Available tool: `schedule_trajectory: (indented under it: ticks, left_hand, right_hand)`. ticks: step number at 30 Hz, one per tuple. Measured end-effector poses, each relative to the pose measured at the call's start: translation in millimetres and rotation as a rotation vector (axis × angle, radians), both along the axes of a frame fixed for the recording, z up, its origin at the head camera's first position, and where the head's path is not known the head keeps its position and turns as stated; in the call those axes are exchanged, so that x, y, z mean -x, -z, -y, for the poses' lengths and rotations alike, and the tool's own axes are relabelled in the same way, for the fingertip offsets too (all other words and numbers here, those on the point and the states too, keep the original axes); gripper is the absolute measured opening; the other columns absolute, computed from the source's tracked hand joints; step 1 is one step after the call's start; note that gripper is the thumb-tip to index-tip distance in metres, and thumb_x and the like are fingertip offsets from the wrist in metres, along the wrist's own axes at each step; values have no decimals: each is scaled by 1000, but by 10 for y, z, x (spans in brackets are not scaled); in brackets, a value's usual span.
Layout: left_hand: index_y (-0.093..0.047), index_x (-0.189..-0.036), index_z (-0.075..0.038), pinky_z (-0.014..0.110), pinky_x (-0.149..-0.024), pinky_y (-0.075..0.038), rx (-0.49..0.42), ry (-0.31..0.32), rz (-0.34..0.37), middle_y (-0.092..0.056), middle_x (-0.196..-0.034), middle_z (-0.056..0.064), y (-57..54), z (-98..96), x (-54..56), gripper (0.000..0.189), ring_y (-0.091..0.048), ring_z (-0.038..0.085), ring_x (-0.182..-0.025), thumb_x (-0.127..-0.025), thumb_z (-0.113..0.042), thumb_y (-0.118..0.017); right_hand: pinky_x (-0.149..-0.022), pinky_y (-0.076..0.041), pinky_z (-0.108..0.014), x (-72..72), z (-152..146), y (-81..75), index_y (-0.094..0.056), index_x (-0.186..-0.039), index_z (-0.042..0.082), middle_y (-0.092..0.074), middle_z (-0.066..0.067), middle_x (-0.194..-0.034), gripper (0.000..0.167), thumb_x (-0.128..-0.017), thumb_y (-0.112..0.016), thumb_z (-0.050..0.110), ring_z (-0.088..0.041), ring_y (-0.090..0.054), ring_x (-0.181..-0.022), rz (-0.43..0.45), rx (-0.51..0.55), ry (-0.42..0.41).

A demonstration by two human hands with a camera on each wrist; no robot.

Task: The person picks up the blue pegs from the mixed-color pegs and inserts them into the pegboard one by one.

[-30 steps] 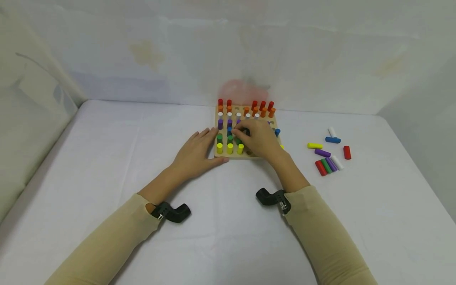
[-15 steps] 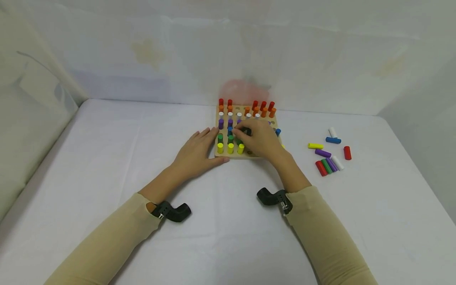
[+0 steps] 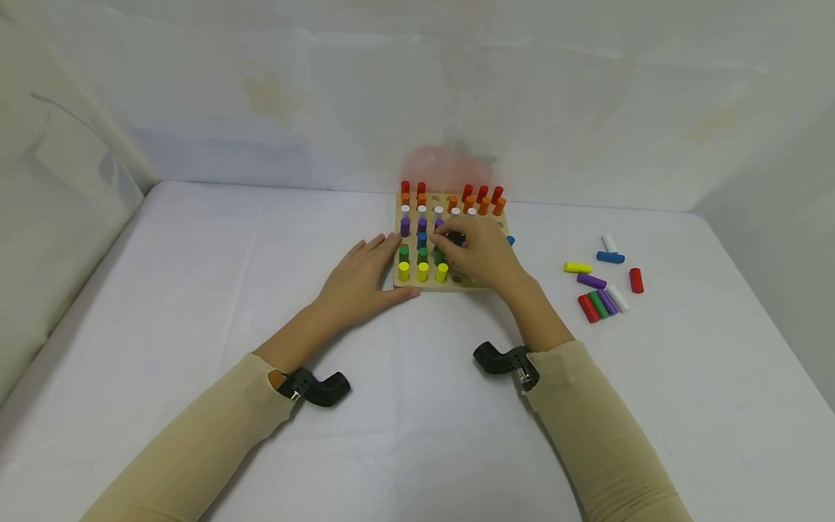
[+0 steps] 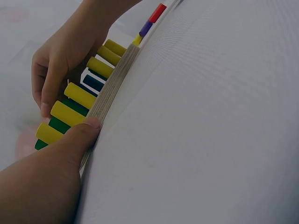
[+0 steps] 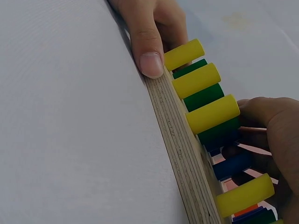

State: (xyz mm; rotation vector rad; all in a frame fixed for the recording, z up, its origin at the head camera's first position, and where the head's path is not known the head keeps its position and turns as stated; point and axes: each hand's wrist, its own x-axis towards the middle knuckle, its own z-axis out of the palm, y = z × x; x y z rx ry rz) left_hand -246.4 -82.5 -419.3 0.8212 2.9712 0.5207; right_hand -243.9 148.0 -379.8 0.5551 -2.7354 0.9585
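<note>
A square wooden pegboard (image 3: 407, 285) carries rows of coloured pegs: yellow nearest, then green, blue, purple, white, orange and red. My left hand (image 3: 355, 286) lies flat at its left side, fingertips by the edge. Its thumb (image 5: 152, 60) presses the front left corner in the right wrist view. Over the middle of the board is my right hand (image 3: 483, 250), thumb and forefinger brought together at the blue row, just right of a blue peg (image 3: 422, 240). I cannot tell whether a peg is between these fingertips. The right hand hides several holes and pegs.
Right of the board lie loose pegs: a yellow peg (image 3: 577, 267), a blue peg (image 3: 610, 257), a lone red peg (image 3: 636, 280) and several others. A white cloth covers the table (image 3: 398, 435), with a white backdrop (image 3: 352, 109) behind the board.
My right hand has shifted slightly right, and its fingertips no longer overlap the blue peg in the second column. My left hand has kept its place.
</note>
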Motion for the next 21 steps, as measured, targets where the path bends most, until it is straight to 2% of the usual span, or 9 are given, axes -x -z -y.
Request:
schedule_trajectory:
  ticks: [21]
  left_hand:
    - [-28, -161, -12, 49, -131, -18, 8, -9, -9, -34, -165, 11, -15, 17, -7, 100, -29, 30, -155, -87, -71, -61]
  right_hand:
    - [-75, -54, -31, 9, 34, 18, -77, -106, 10, -77, -6, -103, 24, -99, -67, 30, -18, -62, -83, -25, -41, 4]
